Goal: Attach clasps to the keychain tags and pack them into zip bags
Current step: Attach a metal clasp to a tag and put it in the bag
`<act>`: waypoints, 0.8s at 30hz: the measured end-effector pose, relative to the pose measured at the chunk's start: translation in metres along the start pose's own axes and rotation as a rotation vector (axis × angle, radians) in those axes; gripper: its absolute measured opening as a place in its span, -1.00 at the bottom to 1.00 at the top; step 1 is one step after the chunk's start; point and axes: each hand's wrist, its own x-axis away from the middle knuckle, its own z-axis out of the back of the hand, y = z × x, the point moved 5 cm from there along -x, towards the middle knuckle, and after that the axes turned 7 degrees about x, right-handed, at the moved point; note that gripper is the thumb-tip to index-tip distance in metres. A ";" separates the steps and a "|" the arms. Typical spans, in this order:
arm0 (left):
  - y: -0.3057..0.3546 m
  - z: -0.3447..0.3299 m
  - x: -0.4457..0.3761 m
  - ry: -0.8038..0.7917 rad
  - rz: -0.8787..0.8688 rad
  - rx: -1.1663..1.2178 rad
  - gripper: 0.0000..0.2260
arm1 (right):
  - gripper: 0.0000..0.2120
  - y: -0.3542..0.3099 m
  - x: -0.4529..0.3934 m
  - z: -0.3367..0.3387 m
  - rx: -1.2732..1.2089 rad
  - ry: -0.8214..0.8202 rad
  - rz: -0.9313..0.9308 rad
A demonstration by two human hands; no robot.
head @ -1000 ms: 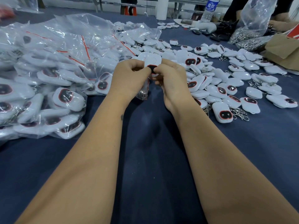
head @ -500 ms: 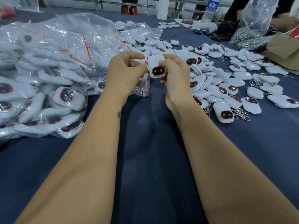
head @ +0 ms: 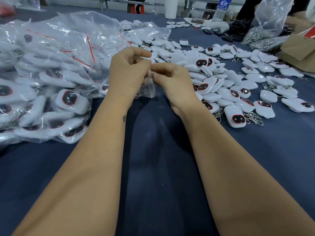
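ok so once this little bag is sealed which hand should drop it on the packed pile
Left, probably. The left hand already pinches the small zip bag, and the packed pile lies right beside it on that side. The right hand sits nearer the loose tags.

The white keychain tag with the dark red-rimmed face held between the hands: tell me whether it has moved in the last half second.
Yes. It dropped out of sight into the small clear zip bag between the hands.
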 end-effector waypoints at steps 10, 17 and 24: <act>-0.015 -0.002 -0.006 -0.008 0.041 -0.101 -0.73 | -0.78 -0.007 0.005 0.004 0.619 -0.108 0.035; -0.017 -0.007 -0.003 -0.092 0.055 -0.264 -0.79 | -0.79 -0.006 0.011 -0.001 0.735 -0.257 0.028; -0.018 -0.006 -0.002 -0.091 -0.006 -0.558 -0.81 | -0.96 -0.006 0.005 0.007 0.819 -0.197 0.047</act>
